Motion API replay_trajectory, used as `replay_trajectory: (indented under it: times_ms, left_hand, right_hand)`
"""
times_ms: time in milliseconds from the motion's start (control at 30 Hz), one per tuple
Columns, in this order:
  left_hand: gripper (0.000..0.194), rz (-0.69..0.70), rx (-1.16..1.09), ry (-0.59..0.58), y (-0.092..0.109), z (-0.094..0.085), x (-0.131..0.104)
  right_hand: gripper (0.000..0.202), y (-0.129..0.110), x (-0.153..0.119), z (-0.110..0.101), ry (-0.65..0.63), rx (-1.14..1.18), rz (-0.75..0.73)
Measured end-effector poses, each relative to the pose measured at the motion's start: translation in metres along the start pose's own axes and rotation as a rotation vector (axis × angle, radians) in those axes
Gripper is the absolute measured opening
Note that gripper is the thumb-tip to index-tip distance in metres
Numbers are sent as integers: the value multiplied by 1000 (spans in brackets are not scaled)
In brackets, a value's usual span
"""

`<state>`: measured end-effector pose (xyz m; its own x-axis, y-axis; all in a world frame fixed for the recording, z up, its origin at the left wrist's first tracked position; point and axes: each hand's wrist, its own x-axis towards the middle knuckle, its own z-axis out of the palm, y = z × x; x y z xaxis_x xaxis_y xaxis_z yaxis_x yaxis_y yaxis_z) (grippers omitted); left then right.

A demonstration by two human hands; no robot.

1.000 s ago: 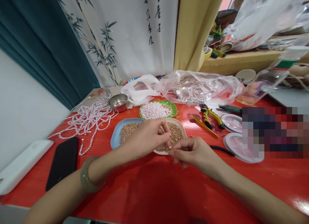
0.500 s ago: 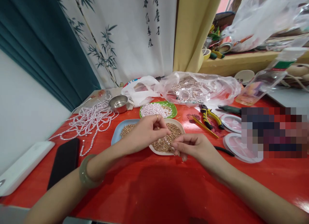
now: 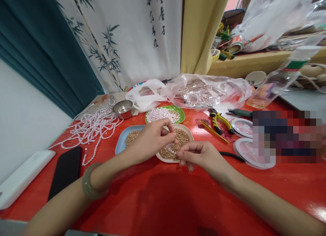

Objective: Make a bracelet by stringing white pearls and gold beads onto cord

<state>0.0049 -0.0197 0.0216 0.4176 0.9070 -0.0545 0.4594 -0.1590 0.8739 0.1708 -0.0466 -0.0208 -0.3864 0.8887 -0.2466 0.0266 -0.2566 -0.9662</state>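
Note:
My left hand (image 3: 159, 135), with a ring and a green bangle, is pinched above the left side of a pale plate (image 3: 189, 131) of gold beads (image 3: 182, 137). At the plate's right front edge, my right hand (image 3: 196, 154) has thumb and forefinger pressed together. What either pinch holds is too small to make out; a faint pale strand seems to lie between them. Partly behind my left forearm is a blue plate (image 3: 121, 141) with more gold beads. Beyond my hands, a green plate (image 3: 181, 116) bears white beads (image 3: 161, 115).
White bead strands (image 3: 94, 127), a metal bowl (image 3: 124, 108) and a black phone (image 3: 65, 171) lie left. Plastic bags (image 3: 209, 91) stretch across the back. Right are yellow-black pliers (image 3: 216, 122), yellow tweezers (image 3: 214, 131), round clear cases (image 3: 251, 152) and a bottle (image 3: 282, 78).
The view has shifted slightly, moving the scene a little left. My right hand has come slightly nearer my left; both remain pinched over the gold beads.

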Motion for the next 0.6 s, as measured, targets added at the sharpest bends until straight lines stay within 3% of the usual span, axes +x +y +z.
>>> replay_trajectory:
  times_ms: [600]
  left_hand:
    - [4,-35,-97,-2,1,5,1]
  right_hand:
    - [18,3,3,0,-12,60,45]
